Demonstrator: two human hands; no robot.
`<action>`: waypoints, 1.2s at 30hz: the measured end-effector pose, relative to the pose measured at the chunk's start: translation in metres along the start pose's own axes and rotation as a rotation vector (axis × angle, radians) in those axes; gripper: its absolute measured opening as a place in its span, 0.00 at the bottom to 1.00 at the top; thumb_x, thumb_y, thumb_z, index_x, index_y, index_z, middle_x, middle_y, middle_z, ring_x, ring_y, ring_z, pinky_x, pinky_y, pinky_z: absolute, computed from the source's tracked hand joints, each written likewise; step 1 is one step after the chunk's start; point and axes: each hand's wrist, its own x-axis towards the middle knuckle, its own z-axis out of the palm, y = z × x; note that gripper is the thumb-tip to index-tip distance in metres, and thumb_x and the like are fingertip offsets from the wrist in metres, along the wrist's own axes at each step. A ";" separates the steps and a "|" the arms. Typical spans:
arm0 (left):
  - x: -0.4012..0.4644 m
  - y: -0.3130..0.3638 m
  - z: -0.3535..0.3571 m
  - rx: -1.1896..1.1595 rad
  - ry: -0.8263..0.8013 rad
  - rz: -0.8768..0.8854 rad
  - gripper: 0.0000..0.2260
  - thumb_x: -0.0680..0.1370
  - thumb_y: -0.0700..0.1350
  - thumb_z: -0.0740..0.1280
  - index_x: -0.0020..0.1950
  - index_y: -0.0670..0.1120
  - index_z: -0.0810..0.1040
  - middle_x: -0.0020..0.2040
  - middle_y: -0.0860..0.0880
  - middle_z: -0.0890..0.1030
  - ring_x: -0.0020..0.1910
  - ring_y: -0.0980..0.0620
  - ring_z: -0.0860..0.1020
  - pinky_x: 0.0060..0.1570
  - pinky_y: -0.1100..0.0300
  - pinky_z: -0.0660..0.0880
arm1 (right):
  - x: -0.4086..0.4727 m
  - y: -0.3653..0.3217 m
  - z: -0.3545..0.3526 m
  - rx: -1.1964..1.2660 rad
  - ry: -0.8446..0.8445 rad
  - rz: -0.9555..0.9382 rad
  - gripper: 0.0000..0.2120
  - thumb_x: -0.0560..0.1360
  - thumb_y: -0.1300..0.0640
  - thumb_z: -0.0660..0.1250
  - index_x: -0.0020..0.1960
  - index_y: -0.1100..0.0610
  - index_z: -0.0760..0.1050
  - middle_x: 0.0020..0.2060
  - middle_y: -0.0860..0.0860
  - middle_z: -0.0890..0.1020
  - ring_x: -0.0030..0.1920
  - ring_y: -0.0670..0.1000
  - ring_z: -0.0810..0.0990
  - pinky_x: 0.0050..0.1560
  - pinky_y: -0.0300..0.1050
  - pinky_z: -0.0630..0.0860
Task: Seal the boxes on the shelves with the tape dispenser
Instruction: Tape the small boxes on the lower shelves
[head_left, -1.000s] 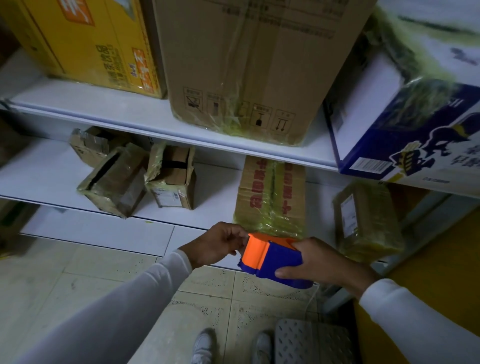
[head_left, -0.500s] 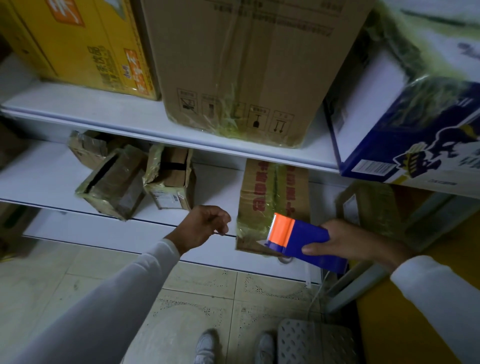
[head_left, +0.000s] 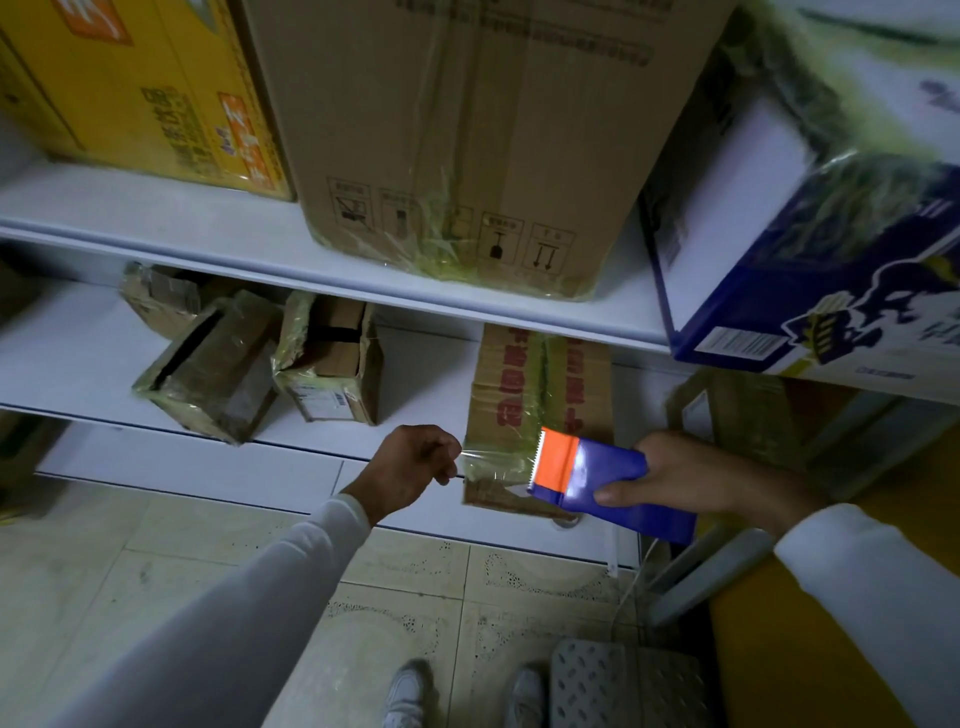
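Observation:
My right hand (head_left: 691, 475) grips a blue tape dispenser (head_left: 605, 480) with an orange toothed end, held against the front of a brown box with red print (head_left: 519, 384) on the lower shelf (head_left: 78, 353). A strip of clear tape (head_left: 493, 457) stretches from the dispenser leftward across the box front. My left hand (head_left: 415, 462) pinches the tape's free end just left of the box. Two battered small boxes (head_left: 213, 369) (head_left: 332, 358) lie further left on the same shelf.
On the upper shelf (head_left: 208, 239) stand a yellow carton (head_left: 140, 88), a big brown carton (head_left: 467, 140) and a blue-and-white carton (head_left: 810, 218). Another wrapped box (head_left: 737, 410) sits right of the dispenser. Below are tiled floor, my shoes (head_left: 410, 691) and a grey mat (head_left: 623, 680).
Both hands rose from in front of the shelf edge to the red-printed box. My left hand left the dispenser and drew tape out leftward; the dispenser now meets the box front.

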 end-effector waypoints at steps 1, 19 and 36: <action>0.002 -0.002 0.001 0.001 0.005 -0.019 0.07 0.79 0.34 0.63 0.51 0.31 0.78 0.39 0.39 0.79 0.30 0.53 0.77 0.29 0.71 0.71 | 0.003 -0.002 0.001 -0.050 0.012 0.001 0.27 0.62 0.30 0.73 0.35 0.56 0.75 0.26 0.50 0.76 0.26 0.46 0.74 0.30 0.39 0.66; 0.005 -0.037 0.030 0.344 0.161 0.329 0.09 0.79 0.49 0.65 0.58 0.51 0.74 0.46 0.55 0.80 0.41 0.58 0.78 0.42 0.69 0.75 | 0.012 -0.008 0.003 -0.074 0.016 0.000 0.27 0.69 0.37 0.74 0.29 0.51 0.62 0.13 0.43 0.66 0.15 0.41 0.66 0.18 0.29 0.59; 0.047 -0.014 0.027 0.878 -0.186 0.703 0.25 0.80 0.47 0.62 0.76 0.48 0.59 0.77 0.45 0.57 0.76 0.44 0.58 0.73 0.47 0.60 | 0.012 -0.009 0.011 -0.103 0.001 -0.002 0.28 0.70 0.34 0.71 0.48 0.60 0.78 0.39 0.57 0.83 0.38 0.56 0.82 0.37 0.41 0.72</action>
